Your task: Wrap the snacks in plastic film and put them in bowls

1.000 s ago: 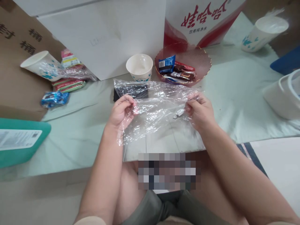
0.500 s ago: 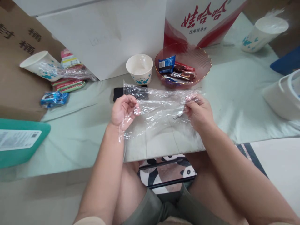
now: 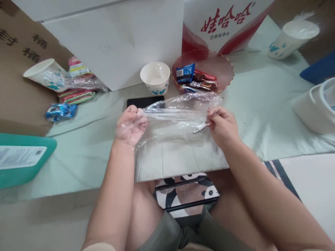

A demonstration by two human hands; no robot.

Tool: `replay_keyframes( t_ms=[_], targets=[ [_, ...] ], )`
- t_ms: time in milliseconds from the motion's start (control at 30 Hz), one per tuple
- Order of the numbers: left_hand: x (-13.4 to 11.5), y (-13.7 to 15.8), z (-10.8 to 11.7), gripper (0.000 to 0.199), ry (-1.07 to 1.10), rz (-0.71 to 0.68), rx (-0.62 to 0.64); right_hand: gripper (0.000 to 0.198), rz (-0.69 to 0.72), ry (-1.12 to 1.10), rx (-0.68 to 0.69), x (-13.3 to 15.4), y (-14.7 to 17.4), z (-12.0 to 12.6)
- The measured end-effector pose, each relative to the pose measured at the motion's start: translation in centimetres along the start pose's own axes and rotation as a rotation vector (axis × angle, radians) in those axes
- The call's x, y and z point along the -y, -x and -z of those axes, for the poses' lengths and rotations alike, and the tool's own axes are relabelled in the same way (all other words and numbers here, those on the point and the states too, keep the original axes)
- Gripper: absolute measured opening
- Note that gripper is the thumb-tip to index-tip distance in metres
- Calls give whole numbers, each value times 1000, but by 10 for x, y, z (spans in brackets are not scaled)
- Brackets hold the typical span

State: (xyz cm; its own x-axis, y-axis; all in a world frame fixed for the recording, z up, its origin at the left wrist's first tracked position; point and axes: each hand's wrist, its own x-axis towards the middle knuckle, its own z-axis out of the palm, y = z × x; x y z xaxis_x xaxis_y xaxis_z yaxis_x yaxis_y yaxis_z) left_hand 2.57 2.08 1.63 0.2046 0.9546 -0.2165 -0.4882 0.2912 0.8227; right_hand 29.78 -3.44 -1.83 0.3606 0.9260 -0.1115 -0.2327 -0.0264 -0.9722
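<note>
A clear plastic bag (image 3: 178, 116) is stretched between my two hands over the near part of the table. My left hand (image 3: 132, 125) grips its left end, with film wrapped over the fingers and palm. My right hand (image 3: 222, 123) pinches the right end between thumb and fingers. Out of that hand also pokes a thin, light-coloured tip (image 3: 200, 128) whose kind I cannot make out. Just behind the bag lies a black phone (image 3: 141, 101), partly covered by the film. A white paper cup (image 3: 155, 78) with blue leaves stands upright past the phone.
A pink glass bowl (image 3: 226, 75) holds wrapped snacks. Left lie a tipped paper cup (image 3: 45, 75) and snack packs (image 3: 61, 112), near a green container (image 3: 28, 157). Another cup (image 3: 290, 40) and a white bucket (image 3: 311, 109) are right. Boxes (image 3: 112, 42) line the back.
My left hand has shifted slightly left and drawn the film taut. The bag's upper edge has billowed up towards the bowl. My right hand has hardly moved.
</note>
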Motion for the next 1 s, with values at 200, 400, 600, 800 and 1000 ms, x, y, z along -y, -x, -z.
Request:
replay_keyframes(
  t_ms=[200, 400, 600, 800, 1000],
  targets=[
    [-6, 14, -6, 36, -78, 13, 49, 26, -25, -72, -24, 8, -9, 9],
    [1, 13, -10, 42, -106, 222, 235, 28, 40, -106, 109, 19, -9, 14],
    [1, 23, -28, 44, -81, 268, 305, 36, 211, -55, 150, 20, -13, 4],
    [3, 37, -35, 47, -81, 255, 406, 30, 79, -185, 283, 67, -17, 13],
    [15, 20, -32, 42, -109, 356, 396, 60, -473, -15, 755, 51, -3, -7]
  ],
)
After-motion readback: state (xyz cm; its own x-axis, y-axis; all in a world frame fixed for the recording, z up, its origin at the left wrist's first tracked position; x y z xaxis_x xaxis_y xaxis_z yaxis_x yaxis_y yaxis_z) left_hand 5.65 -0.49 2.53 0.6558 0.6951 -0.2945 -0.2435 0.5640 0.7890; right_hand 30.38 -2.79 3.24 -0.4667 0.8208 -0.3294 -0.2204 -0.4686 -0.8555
